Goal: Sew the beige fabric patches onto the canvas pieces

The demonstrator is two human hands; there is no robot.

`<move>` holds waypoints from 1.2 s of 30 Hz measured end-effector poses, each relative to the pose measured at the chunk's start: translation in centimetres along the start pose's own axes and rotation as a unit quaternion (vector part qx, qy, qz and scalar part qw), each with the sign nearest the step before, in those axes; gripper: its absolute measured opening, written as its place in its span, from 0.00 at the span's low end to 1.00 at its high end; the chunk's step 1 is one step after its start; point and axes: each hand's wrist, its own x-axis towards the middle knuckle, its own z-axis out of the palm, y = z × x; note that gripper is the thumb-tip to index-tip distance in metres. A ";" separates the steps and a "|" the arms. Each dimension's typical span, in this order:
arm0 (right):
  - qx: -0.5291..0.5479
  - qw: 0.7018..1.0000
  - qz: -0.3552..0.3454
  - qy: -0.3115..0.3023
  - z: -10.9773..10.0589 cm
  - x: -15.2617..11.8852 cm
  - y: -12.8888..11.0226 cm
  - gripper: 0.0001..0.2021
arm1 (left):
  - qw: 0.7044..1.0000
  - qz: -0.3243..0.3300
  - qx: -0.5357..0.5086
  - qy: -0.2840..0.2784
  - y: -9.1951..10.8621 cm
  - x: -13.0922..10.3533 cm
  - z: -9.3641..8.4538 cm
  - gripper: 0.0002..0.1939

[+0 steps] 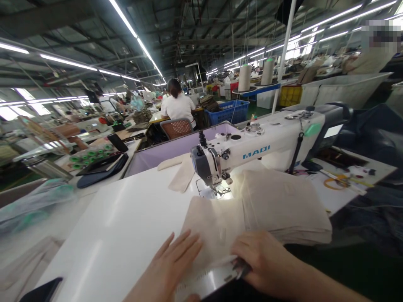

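Observation:
A beige fabric panel (217,226) lies on the white sewing table (126,226), in front of the needle area of the sewing machine (252,147). My left hand (173,262) rests flat on the panel's left side, fingers stretched out. At the panel's near right corner, my right hand (261,258) is closed around a small dark metal tool (242,267), whose kind is partly hidden by the fingers. Just to the right is a stack of beige fabric pieces (283,201). More beige strips (182,172) lie left of the machine head.
Thread cones (244,78) stand behind the machine. Yellow-handled scissors (336,182) lie at the table's right end. A dark phone-like object (42,289) is at the lower left. Beyond are a blue crate (228,112) and a seated co-worker (179,105).

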 end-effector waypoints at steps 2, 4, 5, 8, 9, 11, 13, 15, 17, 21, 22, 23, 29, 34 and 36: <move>0.006 1.000 0.007 0.007 1.3 0.7 -1.1 0.05 | 0.999 0.033 0.025 0.034 1.5 0.4 1.4 0.46; 0.019 1.000 -0.014 0.006 2.3 1.3 -1.9 0.06 | 0.997 0.035 0.039 0.058 2.1 0.5 3.2 0.43; 0.032 0.999 -0.032 0.005 2.5 1.5 -2.1 0.07 | 0.997 0.041 0.034 0.063 2.1 0.5 3.9 0.42; 0.102 0.991 -0.091 0.002 1.8 1.4 -1.2 0.12 | 0.997 0.040 -0.020 0.063 0.5 -0.2 5.0 0.38; 0.127 0.987 -0.103 0.007 1.2 1.2 -0.5 0.16 | 0.996 0.044 -0.053 0.061 -0.2 -0.7 5.1 0.36; 0.147 0.984 -0.100 0.026 -0.1 0.8 1.2 0.26 | 0.988 0.072 -0.122 0.063 -1.7 -1.6 5.3 0.29; 0.145 0.984 -0.103 0.014 -0.9 0.4 2.8 0.36 | 0.978 0.095 -0.170 0.078 -2.9 -2.4 5.7 0.21; 0.125 0.983 -0.130 -0.044 -1.2 0.1 3.7 0.38 | 0.969 0.082 -0.212 0.094 -3.4 -3.1 6.3 0.17; 0.100 0.978 -0.158 -0.098 -1.2 -0.2 3.8 0.30 | 0.958 0.063 -0.259 0.105 -3.3 -3.4 6.5 0.16; 0.109 0.981 -0.135 -0.093 -1.9 -0.3 2.2 0.10 | 0.941 -0.022 -0.323 0.100 -1.9 -2.9 4.8 0.19; 0.136 0.981 -0.111 -0.077 -2.2 0.0 1.8 0.08 | 0.938 -0.078 -0.324 0.098 -1.6 -2.5 4.1 0.20; 0.170 0.980 -0.079 -0.061 -2.5 0.3 1.5 0.06 | 0.932 -0.142 -0.317 0.100 -1.4 -2.1 3.5 0.21; 0.288 0.923 0.223 0.123 -1.2 4.3 1.5 0.12 | 0.925 -0.295 -0.194 0.140 -2.3 0.4 2.1 0.17; 0.364 0.864 0.267 0.222 1.7 4.6 1.8 0.13 | 0.936 -0.288 -0.151 0.135 -3.5 0.0 3.0 0.19; 0.373 0.870 0.249 0.207 2.0 3.9 1.5 0.11 | 0.938 -0.283 -0.150 0.130 -3.5 -0.2 3.0 0.18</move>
